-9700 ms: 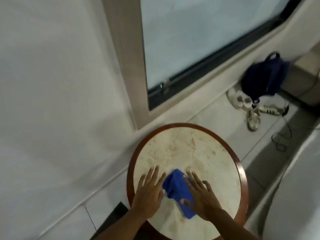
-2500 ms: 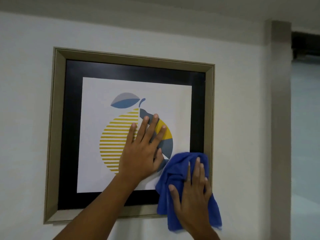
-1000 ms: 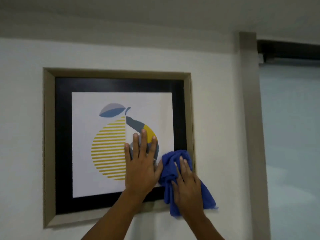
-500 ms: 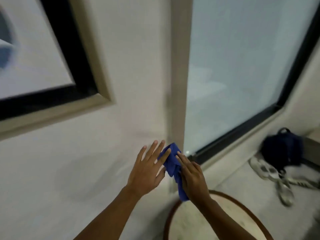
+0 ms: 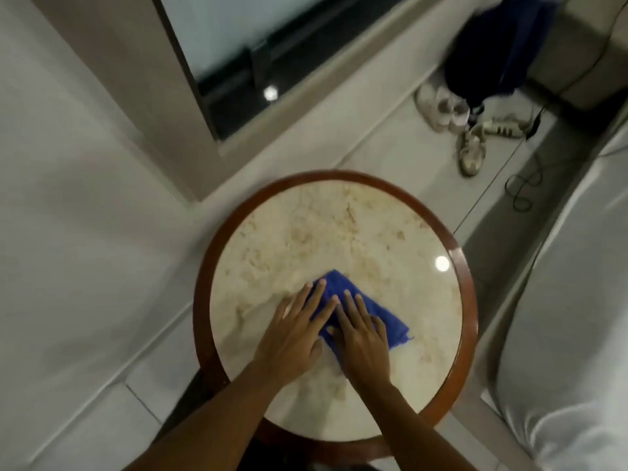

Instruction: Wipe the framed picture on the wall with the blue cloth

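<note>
Both hands, left hand and right hand, lie spread flat on the blue cloth mid-tabletop; soft and limp, it probably lifts best pinched at a bunched fold.

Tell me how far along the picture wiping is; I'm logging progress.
Wiping looks finished: a second ago the blue cloth was on the frame's lower right corner, and now it lies on the round table. In hand: the left hand and right hand press flat on the cloth. Left: probably just letting go. The picture is out of view.
</note>
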Motion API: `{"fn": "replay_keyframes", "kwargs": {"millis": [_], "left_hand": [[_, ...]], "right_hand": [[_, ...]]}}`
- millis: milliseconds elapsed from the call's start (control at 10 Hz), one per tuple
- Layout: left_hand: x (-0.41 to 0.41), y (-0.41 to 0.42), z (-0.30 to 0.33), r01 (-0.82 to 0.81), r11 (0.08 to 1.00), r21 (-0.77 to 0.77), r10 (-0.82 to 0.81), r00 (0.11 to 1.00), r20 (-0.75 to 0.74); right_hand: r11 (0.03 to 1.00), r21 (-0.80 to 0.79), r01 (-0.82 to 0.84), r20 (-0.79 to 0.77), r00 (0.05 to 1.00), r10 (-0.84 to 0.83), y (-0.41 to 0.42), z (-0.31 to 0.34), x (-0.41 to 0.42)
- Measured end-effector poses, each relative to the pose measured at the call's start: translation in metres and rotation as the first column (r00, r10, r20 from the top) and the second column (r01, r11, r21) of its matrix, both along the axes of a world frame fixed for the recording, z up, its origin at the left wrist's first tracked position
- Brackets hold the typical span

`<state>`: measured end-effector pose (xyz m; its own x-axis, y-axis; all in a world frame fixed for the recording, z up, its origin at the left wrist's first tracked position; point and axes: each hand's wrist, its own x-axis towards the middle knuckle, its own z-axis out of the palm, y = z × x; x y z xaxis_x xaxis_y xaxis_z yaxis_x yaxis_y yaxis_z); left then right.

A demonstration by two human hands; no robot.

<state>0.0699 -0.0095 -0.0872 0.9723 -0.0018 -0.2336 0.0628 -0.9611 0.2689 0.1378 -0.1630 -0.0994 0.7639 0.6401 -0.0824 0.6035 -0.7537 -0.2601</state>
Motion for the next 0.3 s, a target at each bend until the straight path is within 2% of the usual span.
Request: {"fn": "replay_keyframes", "kwargs": {"millis": [100,200,300], "left_hand": [[-0.010,-0.009,-0.052,0.045,0.996,0.073,-0.034,0.990,-0.140],[0.003,-0.003,-0.049,0.073,0.986,0.147,-0.036,0.970,-0.241],[0.016,-0.003,-0.002,0.082,0.995,0.055,-0.058,0.932,-0.358]], "right_hand": [[0.999,-0.031,0.042,-0.090,0.995,-0.045,-0.003,-0.059,-0.025],[0.995,-0.074,0.060,-0.129,0.989,-0.069,0.003,-0.059,-0.018],[0.973,-0.222,-0.065,-0.303,0.953,-0.006,0.010,-0.006,0.006]]}}
